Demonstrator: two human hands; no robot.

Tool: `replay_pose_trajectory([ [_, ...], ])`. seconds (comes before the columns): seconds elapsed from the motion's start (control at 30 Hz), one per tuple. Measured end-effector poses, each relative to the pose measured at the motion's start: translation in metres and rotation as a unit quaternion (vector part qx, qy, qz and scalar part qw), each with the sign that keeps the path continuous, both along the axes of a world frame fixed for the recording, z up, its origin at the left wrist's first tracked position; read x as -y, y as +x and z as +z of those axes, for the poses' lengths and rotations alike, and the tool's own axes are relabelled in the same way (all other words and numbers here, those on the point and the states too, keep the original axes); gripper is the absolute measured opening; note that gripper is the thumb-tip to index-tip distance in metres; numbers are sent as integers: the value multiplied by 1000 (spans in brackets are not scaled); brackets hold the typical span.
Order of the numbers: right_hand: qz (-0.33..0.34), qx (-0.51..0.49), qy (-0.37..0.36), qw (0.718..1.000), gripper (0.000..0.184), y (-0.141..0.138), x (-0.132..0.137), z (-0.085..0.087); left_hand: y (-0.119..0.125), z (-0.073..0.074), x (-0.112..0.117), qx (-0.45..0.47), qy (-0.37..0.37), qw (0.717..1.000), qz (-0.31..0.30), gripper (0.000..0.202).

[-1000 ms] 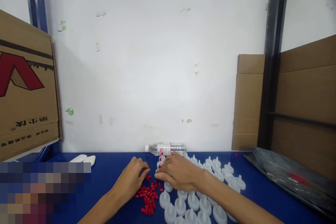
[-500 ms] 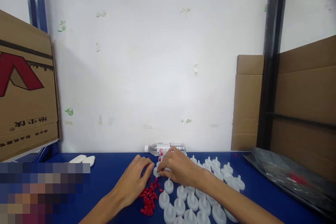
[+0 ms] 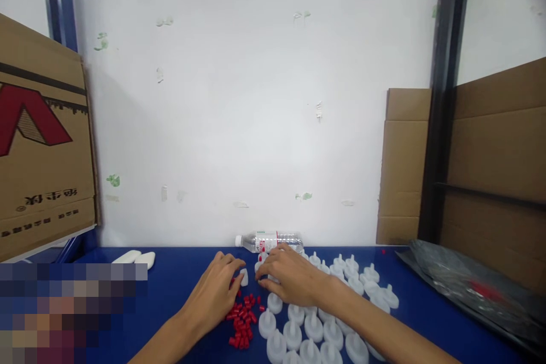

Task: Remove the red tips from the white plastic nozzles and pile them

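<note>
white piece (image 3: 244,277): shifted left, away from the right hand (image 3: 290,276)
left hand (image 3: 215,287): pinched that piece, now its bearer, just far of the red caps (image 3: 243,318)
right hand: curled; its grip could not be told

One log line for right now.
left hand: holding white piece | right hand: over white spouted pieces | red caps: loose beside left hand | bottle: on its side

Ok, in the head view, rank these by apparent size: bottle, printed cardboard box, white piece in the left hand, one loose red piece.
1. Printed cardboard box
2. Bottle
3. White piece, partly hidden by the left hand
4. Red piece, at the pile's near edge
</note>
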State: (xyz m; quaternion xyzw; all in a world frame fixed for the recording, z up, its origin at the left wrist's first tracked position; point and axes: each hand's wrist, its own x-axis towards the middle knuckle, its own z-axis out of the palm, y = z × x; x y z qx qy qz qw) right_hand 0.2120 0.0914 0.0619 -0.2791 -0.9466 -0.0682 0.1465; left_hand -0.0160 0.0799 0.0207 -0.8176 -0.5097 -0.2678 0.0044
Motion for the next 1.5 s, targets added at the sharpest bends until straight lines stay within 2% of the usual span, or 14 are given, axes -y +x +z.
replay_pose_trajectory([
  [0.3, 8, 6, 1, 1000, 15, -1, 0, -1, -2, -1, -1, 11, -26, 1000, -6, 21],
  [0.47, -2, -9, 0, 1000, 11, -1, 2, 1, 3, 8, 5, 58, -36, 998, -7, 16],
  [0.5, -10, -19, 1, 1000, 12, -1, 3, 2, 5, 12, 7, 73, -38, 997, -10, 17],
  [0.6, -31, -57, 4, 998, 33, 0, 5, 6, 11, 23, 13, 122, -51, 991, -26, 25],
  [0.67, -33, -75, 7, 997, 39, -1, 6, 8, 14, 29, 15, 145, -68, 986, -43, 34],
  [0.87, -14, -91, 19, 996, 24, -5, 9, 9, 17, 27, 16, 258, -122, 953, -100, 47],
  [1.1, 12, -86, 73, 993, 27, -5, 5, 6, 19, 29, 14, 202, -94, 972, -74, 51],
  [1.27, -9, -85, 100, 991, 18, -9, 4, 2, 17, 28, 15, 185, -43, 981, -26, 38],
  [1.4, -22, -80, 126, 988, 16, -11, 5, 1, 19, 28, 22, 156, -25, 987, -37, 38],
  [1.5, 3, -85, 174, 981, 18, -11, 4, 0, 19, 30, 24, 150, -27, 987, -58, 40],
])
